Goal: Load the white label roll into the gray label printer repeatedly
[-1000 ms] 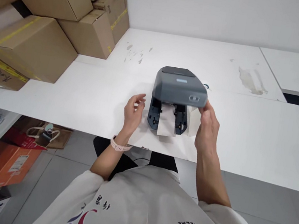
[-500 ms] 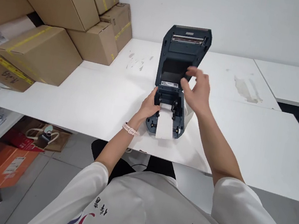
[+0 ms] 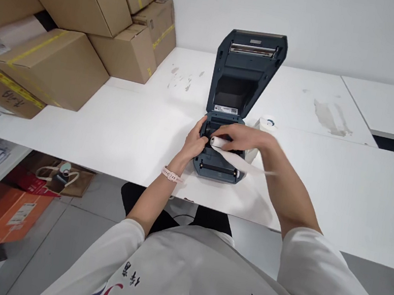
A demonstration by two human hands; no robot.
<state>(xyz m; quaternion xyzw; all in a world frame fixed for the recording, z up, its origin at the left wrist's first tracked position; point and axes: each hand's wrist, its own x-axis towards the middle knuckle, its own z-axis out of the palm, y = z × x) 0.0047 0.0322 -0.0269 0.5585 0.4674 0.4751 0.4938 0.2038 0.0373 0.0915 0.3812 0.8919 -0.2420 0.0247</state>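
On the white table (image 3: 110, 129), a dark grey printer (image 3: 217, 171) stands with its lid (image 3: 244, 75) raised upright. A white paper roll (image 3: 217, 142) lies across the open bay, long axis left to right, its loose strip (image 3: 250, 165) trailing rightward. The right hand (image 3: 238, 136) grips the roll and hides most of it. The left hand (image 3: 195, 142) clasps the printer's left wall.
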